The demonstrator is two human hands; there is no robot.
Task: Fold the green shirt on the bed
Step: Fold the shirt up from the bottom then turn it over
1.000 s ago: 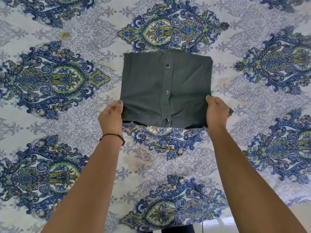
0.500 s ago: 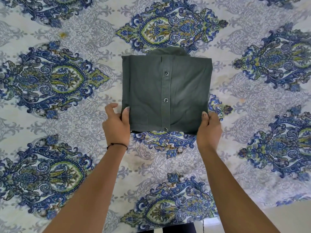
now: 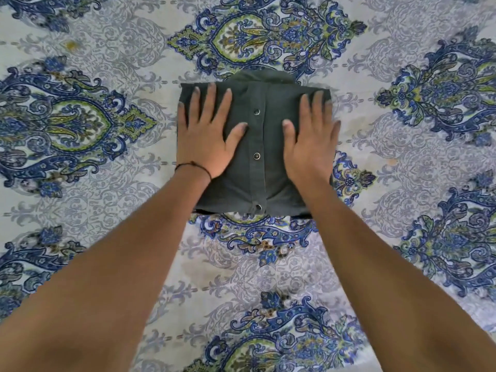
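The dark green shirt (image 3: 257,135) lies on the bed as a compact folded rectangle, button placket up the middle, collar edge showing at its far side. My left hand (image 3: 206,132) rests flat on the shirt's left half, fingers spread, a thin black band at the wrist. My right hand (image 3: 308,138) lies flat on the right half, fingers apart. Both palms press down on the cloth and hold nothing.
The bed is covered by a pale sheet (image 3: 80,210) with blue and green ornamental medallions, spread out all around the shirt. A strip of floor shows at the bottom right corner (image 3: 483,326).
Both hands let go of the shirt's near corners and moved forward onto its top, now lying flat. The shirt sits squarer, with the collar peeking out at the far edge.
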